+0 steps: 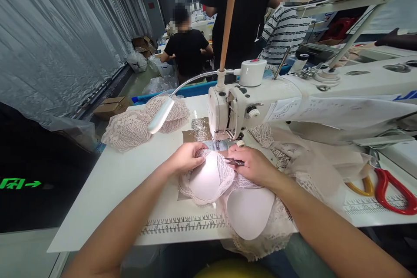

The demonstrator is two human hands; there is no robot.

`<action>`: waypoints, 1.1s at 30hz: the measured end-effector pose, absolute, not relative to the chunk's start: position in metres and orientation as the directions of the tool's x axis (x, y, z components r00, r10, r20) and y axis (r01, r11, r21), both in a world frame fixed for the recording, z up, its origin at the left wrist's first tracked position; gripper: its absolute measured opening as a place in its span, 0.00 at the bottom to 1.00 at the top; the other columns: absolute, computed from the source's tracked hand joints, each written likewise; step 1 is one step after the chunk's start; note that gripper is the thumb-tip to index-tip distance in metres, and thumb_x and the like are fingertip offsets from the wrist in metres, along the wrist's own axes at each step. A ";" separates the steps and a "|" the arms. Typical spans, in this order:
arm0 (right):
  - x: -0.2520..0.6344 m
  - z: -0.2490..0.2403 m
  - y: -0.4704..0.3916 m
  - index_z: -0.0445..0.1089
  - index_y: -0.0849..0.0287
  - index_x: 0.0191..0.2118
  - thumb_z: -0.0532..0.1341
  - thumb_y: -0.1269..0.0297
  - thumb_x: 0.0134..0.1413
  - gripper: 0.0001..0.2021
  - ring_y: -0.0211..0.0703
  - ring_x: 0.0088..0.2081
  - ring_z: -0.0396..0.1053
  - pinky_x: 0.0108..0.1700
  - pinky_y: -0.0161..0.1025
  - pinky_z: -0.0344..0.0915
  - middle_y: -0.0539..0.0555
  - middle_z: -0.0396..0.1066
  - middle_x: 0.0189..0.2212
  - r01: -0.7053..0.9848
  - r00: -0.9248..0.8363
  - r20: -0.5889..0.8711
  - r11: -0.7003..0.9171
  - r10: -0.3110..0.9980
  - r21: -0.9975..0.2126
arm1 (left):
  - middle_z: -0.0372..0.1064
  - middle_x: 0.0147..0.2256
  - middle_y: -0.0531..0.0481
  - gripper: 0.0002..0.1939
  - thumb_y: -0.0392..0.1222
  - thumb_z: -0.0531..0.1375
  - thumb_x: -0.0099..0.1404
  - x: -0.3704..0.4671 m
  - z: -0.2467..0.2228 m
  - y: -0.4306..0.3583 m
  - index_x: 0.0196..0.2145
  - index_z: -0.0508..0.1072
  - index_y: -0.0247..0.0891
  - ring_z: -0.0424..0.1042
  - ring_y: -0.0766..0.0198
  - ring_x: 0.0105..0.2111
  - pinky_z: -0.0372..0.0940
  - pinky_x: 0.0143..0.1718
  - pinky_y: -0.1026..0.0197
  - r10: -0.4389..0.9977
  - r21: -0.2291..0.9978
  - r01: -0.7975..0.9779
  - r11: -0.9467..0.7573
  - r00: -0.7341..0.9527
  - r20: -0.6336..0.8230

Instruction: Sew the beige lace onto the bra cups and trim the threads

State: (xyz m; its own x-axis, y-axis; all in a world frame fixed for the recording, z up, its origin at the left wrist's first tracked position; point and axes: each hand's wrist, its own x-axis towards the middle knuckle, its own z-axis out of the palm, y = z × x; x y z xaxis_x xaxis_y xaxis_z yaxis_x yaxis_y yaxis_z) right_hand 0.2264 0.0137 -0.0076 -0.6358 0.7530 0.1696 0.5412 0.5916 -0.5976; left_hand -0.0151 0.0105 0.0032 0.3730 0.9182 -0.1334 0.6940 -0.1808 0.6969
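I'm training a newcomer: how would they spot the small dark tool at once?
Start at the white sewing machine; in the picture, look just below its needle end. There the person's right hand holds the small dark tool, its tip pointing left. Unlike the bright red handle at far right, it is dark, slim and in hand.

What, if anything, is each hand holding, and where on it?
The left hand pinches the lace-trimmed cup at its upper edge. The right hand holds a small dark tool, tip exposed; the gripped part is hidden.
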 end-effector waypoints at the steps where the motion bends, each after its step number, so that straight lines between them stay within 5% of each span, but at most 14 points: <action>1: 0.227 -0.009 0.013 0.70 0.58 0.29 0.55 0.70 0.52 0.07 0.38 0.31 0.61 0.32 0.34 0.54 0.50 0.64 0.29 0.539 -0.657 0.153 0.602 0.738 -0.589 | 0.72 0.35 0.47 0.16 0.35 0.57 0.55 -0.012 0.008 0.012 0.43 0.72 0.36 0.70 0.58 0.35 0.64 0.36 0.60 0.921 0.643 0.735 -0.216 0.371 -0.115; 6: 0.226 -0.013 0.012 0.74 0.54 0.41 0.55 0.70 0.52 0.13 0.41 0.35 0.64 0.35 0.35 0.56 0.53 0.68 0.34 0.621 -0.645 0.062 0.570 0.761 -0.537 | 0.70 0.38 0.42 0.15 0.39 0.56 0.60 0.002 0.022 -0.003 0.45 0.71 0.35 0.67 0.52 0.41 0.64 0.41 0.53 0.929 0.414 0.839 -0.353 0.368 0.046; 11: 0.225 -0.014 0.013 0.74 0.55 0.40 0.54 0.70 0.53 0.13 0.40 0.33 0.64 0.33 0.34 0.55 0.52 0.67 0.33 0.636 -0.636 0.055 0.564 0.769 -0.526 | 0.68 0.48 0.40 0.19 0.46 0.58 0.60 0.017 0.015 -0.026 0.48 0.70 0.36 0.67 0.50 0.47 0.64 0.47 0.51 0.839 0.383 0.774 -0.505 0.543 0.008; 19: 0.218 -0.014 0.009 0.72 0.56 0.36 0.54 0.71 0.52 0.10 0.39 0.32 0.63 0.32 0.33 0.52 0.51 0.66 0.31 0.696 -0.612 0.056 0.571 0.789 -0.435 | 0.61 0.57 0.41 0.26 0.32 0.54 0.56 0.009 0.005 -0.011 0.54 0.66 0.35 0.63 0.50 0.54 0.60 0.54 0.49 0.815 0.242 0.792 -0.560 0.580 -0.012; 33: 0.215 -0.021 0.011 0.70 0.55 0.43 0.55 0.67 0.54 0.12 0.41 0.32 0.65 0.31 0.36 0.53 0.52 0.69 0.32 0.742 -0.610 0.058 0.595 0.790 -0.307 | 0.55 0.61 0.37 0.28 0.38 0.51 0.61 -0.004 -0.010 0.007 0.59 0.60 0.31 0.59 0.47 0.57 0.56 0.55 0.45 0.729 0.139 0.721 -0.679 0.684 0.014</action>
